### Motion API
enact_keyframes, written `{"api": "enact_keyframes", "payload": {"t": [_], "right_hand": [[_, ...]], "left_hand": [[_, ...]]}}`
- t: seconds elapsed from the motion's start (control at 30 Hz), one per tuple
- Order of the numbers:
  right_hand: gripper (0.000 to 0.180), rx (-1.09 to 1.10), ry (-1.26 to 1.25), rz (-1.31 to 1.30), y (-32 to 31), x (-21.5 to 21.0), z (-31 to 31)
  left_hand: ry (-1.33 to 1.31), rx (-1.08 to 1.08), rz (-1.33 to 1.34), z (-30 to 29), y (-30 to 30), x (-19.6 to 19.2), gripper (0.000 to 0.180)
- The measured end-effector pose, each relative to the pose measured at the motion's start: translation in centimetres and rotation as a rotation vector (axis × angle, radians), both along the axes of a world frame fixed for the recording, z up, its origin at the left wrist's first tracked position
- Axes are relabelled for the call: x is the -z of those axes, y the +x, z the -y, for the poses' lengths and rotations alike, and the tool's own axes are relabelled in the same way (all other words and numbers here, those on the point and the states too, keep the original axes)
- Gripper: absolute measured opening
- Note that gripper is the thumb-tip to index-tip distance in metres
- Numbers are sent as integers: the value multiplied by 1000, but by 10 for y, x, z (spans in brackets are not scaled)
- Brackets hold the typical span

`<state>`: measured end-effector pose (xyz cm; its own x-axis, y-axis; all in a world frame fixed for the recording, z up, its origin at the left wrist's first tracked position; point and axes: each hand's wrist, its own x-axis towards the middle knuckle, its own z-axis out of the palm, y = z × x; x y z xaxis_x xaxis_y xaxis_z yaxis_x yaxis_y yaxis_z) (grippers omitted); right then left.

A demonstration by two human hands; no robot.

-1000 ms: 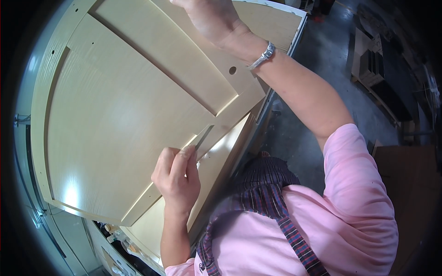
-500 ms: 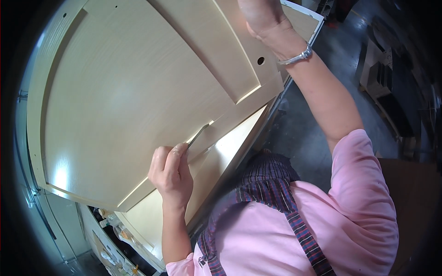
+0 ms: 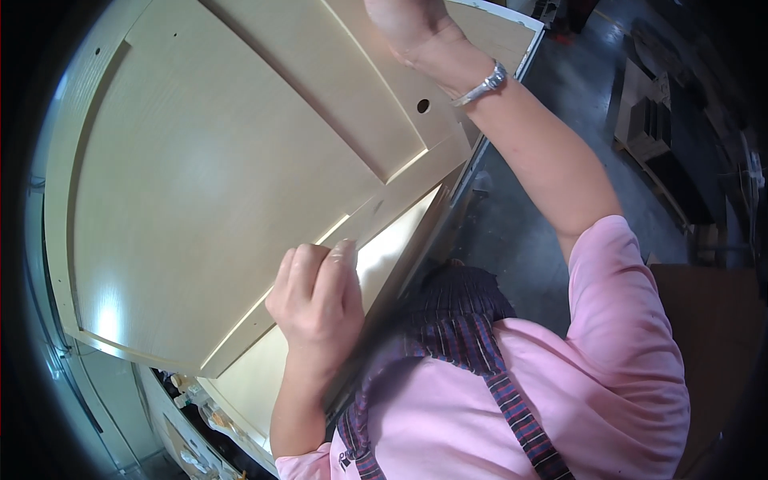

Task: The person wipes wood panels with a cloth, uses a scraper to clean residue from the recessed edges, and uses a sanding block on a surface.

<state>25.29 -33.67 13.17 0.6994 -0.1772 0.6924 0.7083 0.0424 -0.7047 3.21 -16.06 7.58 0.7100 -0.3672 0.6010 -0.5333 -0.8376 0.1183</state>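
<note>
— Dark concrete floor [image 3: 552, 200] lay open to the right; what filled the left?

— One pale cream panelled door [image 3: 216, 176], glossy, with two raised panels and one round hole [image 3: 422, 106] near its right edge.

— And the hands?

— Left hand [image 3: 316, 300] rested curled on the lower rail, gripping nothing. Right hand [image 3: 408, 24] pressed the upper part; its grip I couldn't tell.

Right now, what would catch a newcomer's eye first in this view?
A big pale wooden door panel fills the left and centre, with a small round hole near its right edge. The left hand presses on the panel's lower rail, and the right hand rests on it at the top, a silver watch on that wrist.
</note>
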Motion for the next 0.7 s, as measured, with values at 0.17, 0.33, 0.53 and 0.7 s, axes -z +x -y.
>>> {"api": "enact_keyframes", "payload": {"t": [0.17,0.33,0.53,0.7], "right_hand": [[49,97,-70,-20,3,0,3],[49,88,-57,-36,0,0,2],[44,96,-57,-136,-9,-3,3],[37,-51,-84,-72,-7,4,6]], "left_hand": [[49,-11,31,14,9,-3,23],[61,65,3,12,8,4,21],[3,91,-51,4,0,11,20],[-115,-94,-10,-31,-32,12,21]]}}
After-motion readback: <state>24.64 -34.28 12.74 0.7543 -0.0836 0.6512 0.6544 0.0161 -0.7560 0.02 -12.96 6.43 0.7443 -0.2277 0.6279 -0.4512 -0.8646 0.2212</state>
